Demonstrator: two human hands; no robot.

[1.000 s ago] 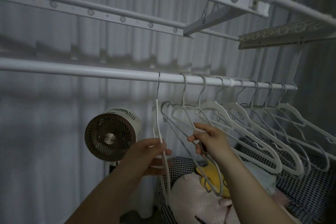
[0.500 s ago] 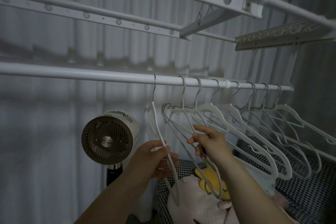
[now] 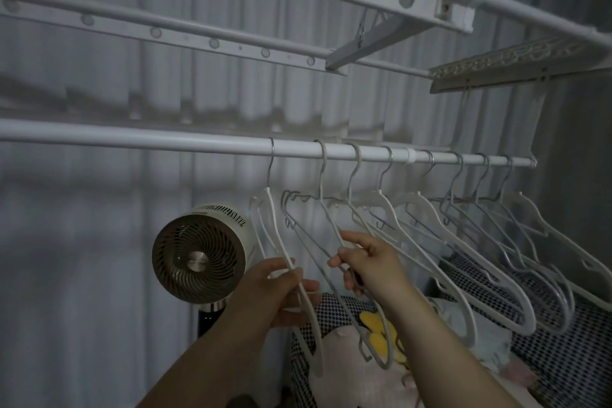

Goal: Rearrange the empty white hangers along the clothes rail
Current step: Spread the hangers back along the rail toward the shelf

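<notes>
The left hand (image 3: pixel 284 295) is gripping the lower arm of the leftmost white hanger (image 3: pixel 277 228), fingers curled round it; the right hand (image 3: pixel 371 265) is pinching the next hanger (image 3: pixel 331 222); both are hanging on the clothes rail (image 3: pixel 165 140), with the other hangers (image 3: pixel 385 205) spreading rightward; a fan (image 3: pixel 198 258) is standing beside them.

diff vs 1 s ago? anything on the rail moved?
Small change: the left hand, still gripping the leftmost hanger, has slid its hook slightly left along the rail, widening the gap to the next hook. The right hand still holds the second hanger; other hangers and fan unchanged.
</notes>
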